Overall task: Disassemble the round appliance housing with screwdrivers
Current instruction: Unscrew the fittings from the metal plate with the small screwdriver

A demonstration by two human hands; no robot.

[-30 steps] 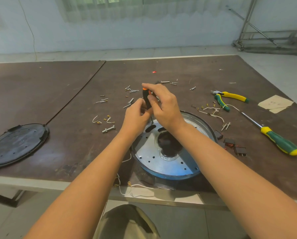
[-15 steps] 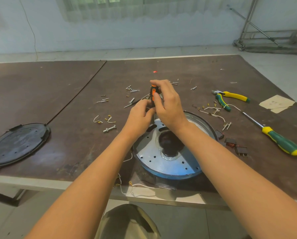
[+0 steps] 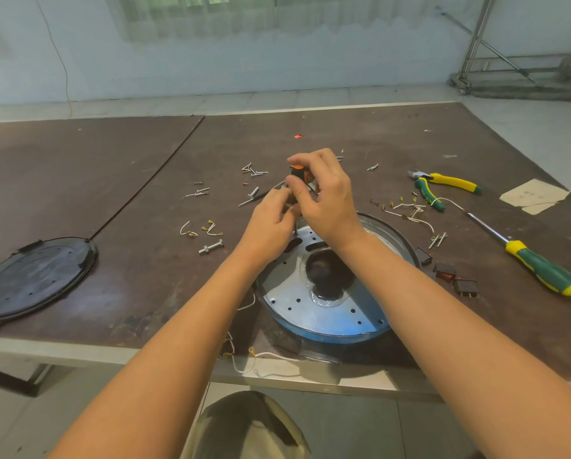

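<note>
Dark brown surface (image 3: 111, 160), scuffed, seam left of centre. On it: black cover (image 3: 35, 276) far left; round housing (image 3: 327, 323) at near edge; loose screws (image 3: 254, 172), wire pieces (image 3: 406, 210) mid-field; pliers (image 3: 443, 187), green-handled screwdriver (image 3: 539, 266), switches (image 3: 456, 279), paper scrap (image 3: 532, 197) right.

The left hand (image 3: 270, 223) and right hand (image 3: 327, 200), bunched round a small screwdriver (image 3: 299, 172), block the far rim of the round housing (image 3: 287, 299), which sits at the near middle of the table (image 3: 111, 193). Just beyond them lie scattered screws (image 3: 254, 172), with short wires (image 3: 188, 230) and a bolt (image 3: 211, 246) to the left. Right of the housing is cluttered with switches (image 3: 446, 271) just beside its rim, then pliers (image 3: 443, 187) and a long screwdriver (image 3: 542, 270). A hand could pass over the broad stretch between the housing and the black lid (image 3: 35, 276) at the near left.
</note>
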